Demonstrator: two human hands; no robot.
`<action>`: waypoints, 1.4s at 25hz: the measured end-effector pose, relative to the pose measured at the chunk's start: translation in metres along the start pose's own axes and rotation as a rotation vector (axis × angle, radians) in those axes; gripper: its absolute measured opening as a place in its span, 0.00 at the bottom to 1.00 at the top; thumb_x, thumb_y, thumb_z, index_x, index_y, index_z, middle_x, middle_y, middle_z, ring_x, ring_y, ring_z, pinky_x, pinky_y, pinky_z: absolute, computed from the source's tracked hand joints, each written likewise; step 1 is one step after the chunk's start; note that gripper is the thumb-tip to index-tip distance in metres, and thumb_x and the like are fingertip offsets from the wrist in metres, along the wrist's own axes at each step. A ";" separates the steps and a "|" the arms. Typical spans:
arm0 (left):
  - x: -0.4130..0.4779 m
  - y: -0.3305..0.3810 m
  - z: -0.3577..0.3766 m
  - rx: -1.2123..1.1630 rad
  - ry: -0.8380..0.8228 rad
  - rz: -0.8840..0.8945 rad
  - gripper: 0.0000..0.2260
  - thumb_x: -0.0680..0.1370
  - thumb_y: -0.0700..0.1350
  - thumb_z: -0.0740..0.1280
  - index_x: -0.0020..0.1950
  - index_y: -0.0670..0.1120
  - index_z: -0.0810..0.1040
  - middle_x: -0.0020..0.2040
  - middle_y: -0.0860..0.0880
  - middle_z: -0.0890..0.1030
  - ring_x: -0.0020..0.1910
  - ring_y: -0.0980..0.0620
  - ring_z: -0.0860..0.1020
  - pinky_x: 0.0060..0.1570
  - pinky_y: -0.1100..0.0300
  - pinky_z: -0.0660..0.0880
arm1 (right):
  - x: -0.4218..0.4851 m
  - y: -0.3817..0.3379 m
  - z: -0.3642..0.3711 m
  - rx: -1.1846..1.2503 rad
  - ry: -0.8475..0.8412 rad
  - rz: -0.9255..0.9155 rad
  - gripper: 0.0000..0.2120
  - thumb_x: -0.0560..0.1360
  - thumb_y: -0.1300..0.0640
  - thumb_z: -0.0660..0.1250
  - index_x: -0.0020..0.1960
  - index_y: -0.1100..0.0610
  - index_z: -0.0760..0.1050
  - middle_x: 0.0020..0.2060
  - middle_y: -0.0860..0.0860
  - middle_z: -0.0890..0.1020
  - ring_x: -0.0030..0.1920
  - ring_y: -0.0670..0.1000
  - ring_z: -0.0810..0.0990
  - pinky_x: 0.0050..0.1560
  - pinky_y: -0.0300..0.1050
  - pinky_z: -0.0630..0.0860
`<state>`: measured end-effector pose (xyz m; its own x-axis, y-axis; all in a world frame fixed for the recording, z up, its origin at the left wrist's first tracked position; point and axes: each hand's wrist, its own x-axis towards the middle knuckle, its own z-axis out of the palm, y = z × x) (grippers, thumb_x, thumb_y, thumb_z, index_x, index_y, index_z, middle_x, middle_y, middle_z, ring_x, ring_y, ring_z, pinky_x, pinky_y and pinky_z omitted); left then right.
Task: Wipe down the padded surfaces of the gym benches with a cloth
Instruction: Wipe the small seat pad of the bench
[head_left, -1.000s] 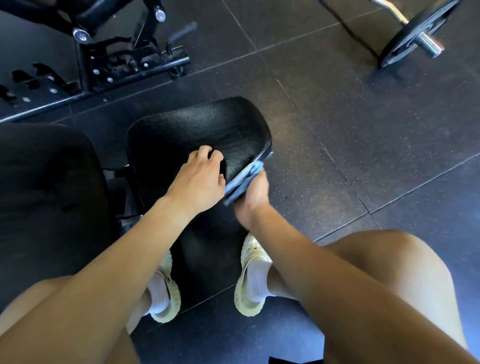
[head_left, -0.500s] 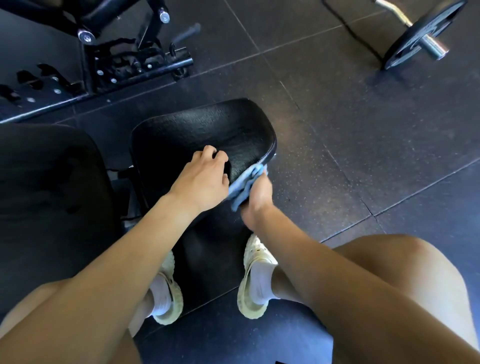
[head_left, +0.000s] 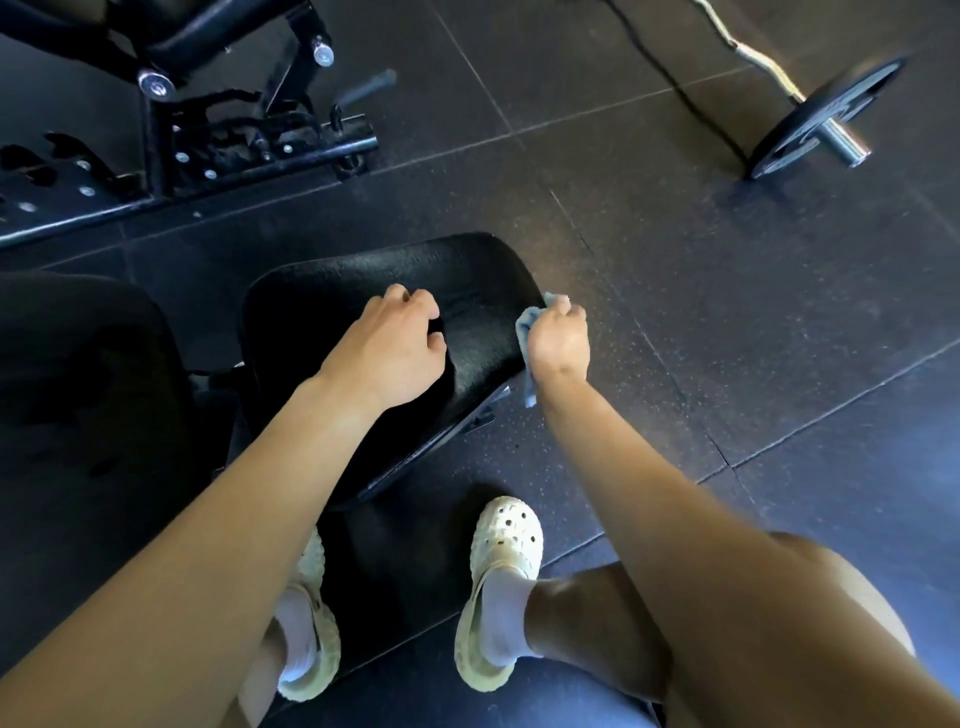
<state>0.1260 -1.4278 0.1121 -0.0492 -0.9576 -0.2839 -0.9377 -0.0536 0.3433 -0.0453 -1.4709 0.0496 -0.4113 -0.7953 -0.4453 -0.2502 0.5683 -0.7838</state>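
A black padded bench seat (head_left: 322, 312) sits low in front of me, its textured top shiny. My left hand (head_left: 392, 348) rests on the top of the pad with fingers curled, holding nothing. My right hand (head_left: 558, 340) is closed on a light blue cloth (head_left: 525, 325) and presses it against the pad's right side edge. A second, larger black pad (head_left: 88, 395) lies to the left, dark and partly out of frame.
A black metal bench frame (head_left: 218, 150) with bolts and a notched rail stands at the top left. A curl bar with a black weight plate (head_left: 821, 119) lies on the rubber floor tiles at the top right, a black cable beside it. My two feet in pale clogs (head_left: 501, 587) stand below the seat.
My right hand has slid the cloth from the pad's near corner up along its right edge. My left hand stays on the pad's top. The view has shifted, showing more of my feet.
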 end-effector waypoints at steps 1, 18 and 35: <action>0.002 -0.002 -0.002 -0.009 -0.004 -0.010 0.14 0.83 0.50 0.60 0.67 0.48 0.72 0.65 0.46 0.71 0.64 0.45 0.70 0.56 0.50 0.72 | 0.001 0.006 0.002 -0.092 0.028 -0.088 0.20 0.86 0.50 0.48 0.71 0.58 0.68 0.64 0.59 0.77 0.63 0.61 0.75 0.58 0.51 0.68; 0.010 -0.032 -0.017 -0.231 0.101 -0.077 0.15 0.83 0.50 0.61 0.68 0.49 0.72 0.64 0.48 0.71 0.63 0.47 0.71 0.62 0.48 0.73 | 0.062 -0.073 0.037 -1.216 -0.019 -0.558 0.21 0.84 0.49 0.47 0.70 0.57 0.68 0.62 0.58 0.78 0.57 0.66 0.79 0.41 0.54 0.68; -0.008 -0.080 -0.030 -0.240 0.161 -0.193 0.15 0.82 0.49 0.61 0.67 0.46 0.72 0.62 0.46 0.72 0.60 0.45 0.72 0.56 0.46 0.75 | -0.006 -0.111 0.180 -1.381 -0.391 -0.849 0.18 0.80 0.50 0.51 0.64 0.53 0.73 0.59 0.54 0.78 0.60 0.62 0.78 0.52 0.57 0.67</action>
<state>0.2118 -1.4248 0.1135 0.1936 -0.9548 -0.2257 -0.8158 -0.2844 0.5035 0.1428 -1.5669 0.0612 0.4133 -0.8353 -0.3626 -0.8948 -0.4463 0.0083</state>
